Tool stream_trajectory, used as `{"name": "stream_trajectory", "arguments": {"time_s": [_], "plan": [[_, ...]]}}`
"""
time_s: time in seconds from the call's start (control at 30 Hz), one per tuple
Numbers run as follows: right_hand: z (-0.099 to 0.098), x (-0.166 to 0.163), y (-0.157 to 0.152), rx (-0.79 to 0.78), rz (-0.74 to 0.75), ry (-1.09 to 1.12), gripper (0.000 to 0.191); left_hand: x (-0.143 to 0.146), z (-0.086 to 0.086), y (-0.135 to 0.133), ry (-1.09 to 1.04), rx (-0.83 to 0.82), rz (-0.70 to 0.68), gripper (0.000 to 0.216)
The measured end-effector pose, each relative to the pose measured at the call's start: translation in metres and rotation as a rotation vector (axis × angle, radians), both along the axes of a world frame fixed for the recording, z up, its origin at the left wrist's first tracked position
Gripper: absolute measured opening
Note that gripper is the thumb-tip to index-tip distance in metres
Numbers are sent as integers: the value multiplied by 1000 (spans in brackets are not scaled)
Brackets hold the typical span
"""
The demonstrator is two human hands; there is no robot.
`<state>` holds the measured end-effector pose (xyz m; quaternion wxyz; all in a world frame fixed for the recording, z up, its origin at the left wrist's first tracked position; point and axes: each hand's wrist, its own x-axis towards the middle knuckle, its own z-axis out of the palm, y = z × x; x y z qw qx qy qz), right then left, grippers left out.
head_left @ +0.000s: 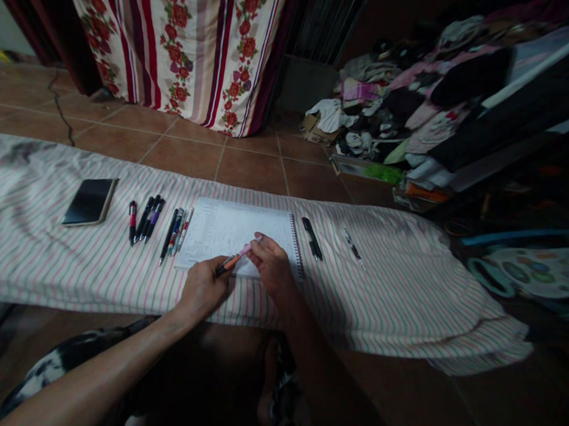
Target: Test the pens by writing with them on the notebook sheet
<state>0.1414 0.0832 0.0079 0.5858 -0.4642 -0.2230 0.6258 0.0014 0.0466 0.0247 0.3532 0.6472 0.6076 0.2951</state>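
Observation:
Between my hands, above a spiral notebook [245,220], is a slanted pen [232,261] with a black and orange body and a pink upper part. The fingers of my left hand [206,285] close around its lower, dark end. At the pink end, my right hand [272,260] pinches with thumb and fingers. Whether the pink part belongs to the same pen or is a separate piece, I cannot tell. The notebook lies open, its page covered in faint writing, with the coil along the right side.
Left of the notebook lie several pens [151,219] and pencils [172,235], then a dark tablet [90,201]. To its right are black pens [312,238] and a thin white-and-black pen [354,248]. All rest on a striped cloth [406,278]. Piled clothes [417,99] stand beyond.

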Motion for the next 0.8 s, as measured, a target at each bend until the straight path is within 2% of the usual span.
{"name": "stream_trajectory", "arguments": {"time_s": [0.27,0.5,0.67,0.8], "plan": [[8,0,0,30,61,157,48,-2,-11,3,-27,-38,31,24],[5,-2,-1,-53,-29,-51,38,-1,-2,0,4,-14,-9,22],[13,1,-3,14,44,109,47,-1,-6,2,-11,-61,16,23],[14,1,-3,-3,65,164,51,-2,-10,2,-7,-63,27,24]]}}
